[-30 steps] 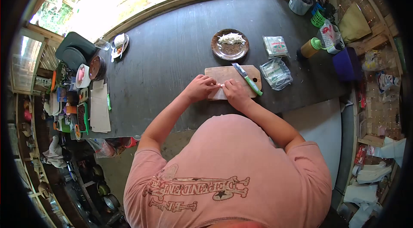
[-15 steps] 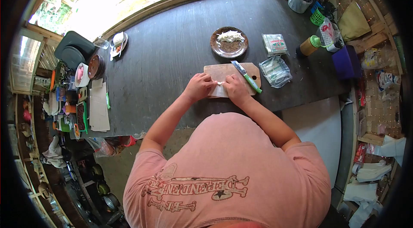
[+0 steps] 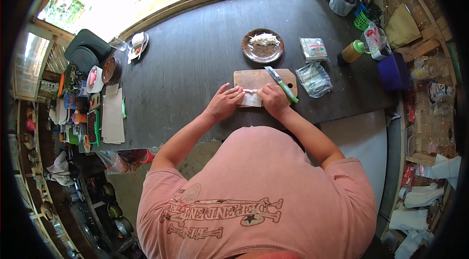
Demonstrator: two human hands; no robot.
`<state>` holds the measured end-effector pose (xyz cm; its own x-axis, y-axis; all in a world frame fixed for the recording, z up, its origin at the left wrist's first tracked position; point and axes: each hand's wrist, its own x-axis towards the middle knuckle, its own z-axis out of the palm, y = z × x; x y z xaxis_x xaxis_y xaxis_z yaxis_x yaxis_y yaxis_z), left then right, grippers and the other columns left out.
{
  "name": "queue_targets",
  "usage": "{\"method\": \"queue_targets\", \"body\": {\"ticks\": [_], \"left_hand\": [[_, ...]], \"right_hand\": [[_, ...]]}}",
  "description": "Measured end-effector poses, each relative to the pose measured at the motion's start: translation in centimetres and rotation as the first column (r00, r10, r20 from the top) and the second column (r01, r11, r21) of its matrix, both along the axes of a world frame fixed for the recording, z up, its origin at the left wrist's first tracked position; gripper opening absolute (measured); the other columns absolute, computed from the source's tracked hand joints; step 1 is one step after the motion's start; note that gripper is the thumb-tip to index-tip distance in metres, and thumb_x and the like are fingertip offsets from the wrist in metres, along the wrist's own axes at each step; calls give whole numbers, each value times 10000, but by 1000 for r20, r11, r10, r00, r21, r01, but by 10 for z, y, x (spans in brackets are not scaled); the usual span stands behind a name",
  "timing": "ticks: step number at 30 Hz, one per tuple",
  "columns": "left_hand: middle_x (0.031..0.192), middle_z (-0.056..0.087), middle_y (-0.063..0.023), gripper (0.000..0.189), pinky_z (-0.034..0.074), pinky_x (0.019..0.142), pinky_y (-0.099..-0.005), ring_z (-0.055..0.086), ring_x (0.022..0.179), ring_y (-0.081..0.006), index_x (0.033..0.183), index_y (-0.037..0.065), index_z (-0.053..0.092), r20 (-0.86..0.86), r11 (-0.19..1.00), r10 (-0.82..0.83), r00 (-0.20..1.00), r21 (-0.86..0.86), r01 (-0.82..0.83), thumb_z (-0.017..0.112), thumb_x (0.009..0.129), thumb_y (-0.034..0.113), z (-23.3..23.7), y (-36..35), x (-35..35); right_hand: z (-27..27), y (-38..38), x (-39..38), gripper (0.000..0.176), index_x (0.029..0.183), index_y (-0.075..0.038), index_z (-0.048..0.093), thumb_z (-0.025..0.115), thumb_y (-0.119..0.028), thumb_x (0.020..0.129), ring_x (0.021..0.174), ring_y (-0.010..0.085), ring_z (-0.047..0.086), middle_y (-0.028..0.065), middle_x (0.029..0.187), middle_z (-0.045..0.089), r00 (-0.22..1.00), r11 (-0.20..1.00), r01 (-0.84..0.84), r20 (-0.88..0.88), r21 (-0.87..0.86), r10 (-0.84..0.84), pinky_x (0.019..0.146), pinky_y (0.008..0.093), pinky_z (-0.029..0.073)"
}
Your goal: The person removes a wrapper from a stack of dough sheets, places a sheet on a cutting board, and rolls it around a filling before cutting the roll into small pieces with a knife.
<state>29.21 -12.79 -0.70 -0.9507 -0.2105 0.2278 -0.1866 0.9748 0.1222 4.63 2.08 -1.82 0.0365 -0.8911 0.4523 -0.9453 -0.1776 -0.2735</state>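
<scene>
A thin white sheet [image 3: 252,101] with a narrow pale roll along its upper edge lies on the wooden cutting board [image 3: 246,77]. My left hand [image 3: 226,101] is open, fingers stretched and somewhat apart, its fingertips touching the roll's left end. At the other end, the bent fingers of my right hand [image 3: 274,98] are closed on the sheet and roll. A green-handled knife [image 3: 282,84] rests slantwise on the board, just beyond my right hand. Behind the board, a brown plate [image 3: 262,55] bears a pile of white shreds.
Two plastic packets [image 3: 314,49] [image 3: 313,80] lie right of the board, near a green-topped bottle [image 3: 351,52] and a purple container [image 3: 393,72]. At the left are a small plate with food [image 3: 138,46], stacked brown plates [image 3: 111,70] and cardboard sheets [image 3: 113,117].
My left hand has shifted slightly left and its fingers have spread. More of the white sheet and roll shows between my hands. The view has shifted slightly.
</scene>
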Motion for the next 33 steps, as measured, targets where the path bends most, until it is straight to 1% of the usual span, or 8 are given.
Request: {"method": "queue_targets", "body": {"ticks": [5, 7, 9, 10, 12, 18, 24, 33], "left_hand": [[1320, 800, -23, 438, 389, 1280, -503, 690, 1355, -201, 1400, 174, 747, 12, 995, 75, 997, 71, -75, 733, 964, 128, 12, -7, -11], [1246, 818, 1, 400, 419, 1246, -486, 702, 1318, -206, 1351, 191, 778, 39, 985, 121, 992, 118, -124, 760, 954, 146, 13, -7, -19], [1089, 820, 9, 234, 496, 1108, -463, 742, 1149, -230, 1179, 210, 841, -104, 988, 123, 987, 103, -113, 818, 947, 223, 14, -14, -31], [1089, 820, 9, 234, 496, 1108, -463, 742, 1149, -230, 1179, 210, 841, -105, 988, 127, 986, 105, -116, 818, 947, 223, 13, -14, -35], [1028, 803, 0, 153, 534, 970, -439, 738, 1026, -246, 1057, 202, 865, -93, 968, 171, 981, 203, -150, 846, 916, 258, 11, -15, -41], [1004, 778, -21, 133, 581, 859, -442, 737, 1005, -272, 1008, 194, 860, -74, 941, 225, 972, 277, -196, 828, 891, 246, -1, -9, -49], [970, 741, -61, 121, 602, 834, -459, 734, 966, -300, 929, 123, 782, -49, 946, 202, 978, 270, -181, 835, 886, 222, 2, -10, -57], [953, 730, -34, 61, 598, 838, -451, 736, 973, -275, 894, 145, 784, -132, 971, 162, 978, 199, -134, 824, 877, 188, -4, -7, -58]], "right_hand": [[4, -14, -12, 130, 1007, -106, 816, 723, -121, 917, 1021, 272, 710, 58, 966, 751, 999, 999, -47, 6, -1, 47, 888, 431, 578], [-2, -19, -9, 103, 992, -128, 831, 778, -161, 910, 1065, 275, 713, 31, 967, 760, 987, 999, 19, 162, 51, -27, 904, 447, 581], [-8, -25, -6, 83, 970, -132, 836, 804, -164, 901, 1069, 284, 707, 34, 971, 756, 980, 995, 43, 189, 85, -59, 916, 453, 582], [-9, -27, -5, 66, 948, -136, 840, 831, -167, 891, 1074, 293, 701, 37, 976, 751, 971, 991, 72, 220, 115, -96, 928, 459, 584], [-11, -29, -2, 50, 930, -141, 843, 821, -175, 901, 1081, 298, 694, 43, 986, 746, 972, 988, 90, 205, 129, -115, 928, 462, 584], [-5, -29, 4, 100, 901, -122, 838, 779, -200, 923, 1098, 306, 677, 57, 1010, 728, 984, 981, 104, 126, 165, -125, 929, 472, 584], [-3, -32, 6, 105, 882, -88, 788, 722, -156, 929, 1089, 299, 686, 76, 999, 723, 995, 988, 56, 75, 147, -68, 941, 461, 592], [5, -19, 4, 131, 931, -82, 772, 653, -131, 956, 1091, 288, 678, 77, 1059, 708, 999, 994, -33, -19, 103, 35, 945, 439, 586]]}}
